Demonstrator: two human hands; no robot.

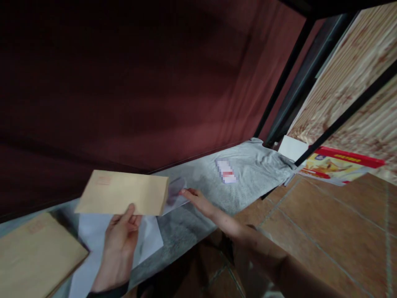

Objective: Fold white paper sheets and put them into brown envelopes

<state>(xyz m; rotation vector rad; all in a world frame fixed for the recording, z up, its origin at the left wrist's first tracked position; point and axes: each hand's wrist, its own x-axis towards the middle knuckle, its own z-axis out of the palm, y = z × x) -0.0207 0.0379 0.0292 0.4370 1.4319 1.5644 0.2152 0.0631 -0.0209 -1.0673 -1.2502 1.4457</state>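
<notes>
My left hand (122, 236) grips the lower edge of a tan paper envelope (124, 192), thumb on top and fingers beneath. The envelope lies sideways, its right end towards my other hand. At that end my right hand (195, 198) pinches a clear plastic sleeve (176, 194), which overlaps or enters the envelope's end; I cannot tell which. White paper sheets (151, 236) lie below the envelope on the grey cloth (198, 215). A stack of tan envelopes (34, 256) is at the lower left.
A small white and red card or packet (226, 170), blurred out, lies on the grey cloth. Behind rises a dark red curtain (173, 91). Black metal bars (283, 78) stand at the right. A colourful box (341, 163) and a white box (292, 147) rest by the wall on the tiled floor (338, 223).
</notes>
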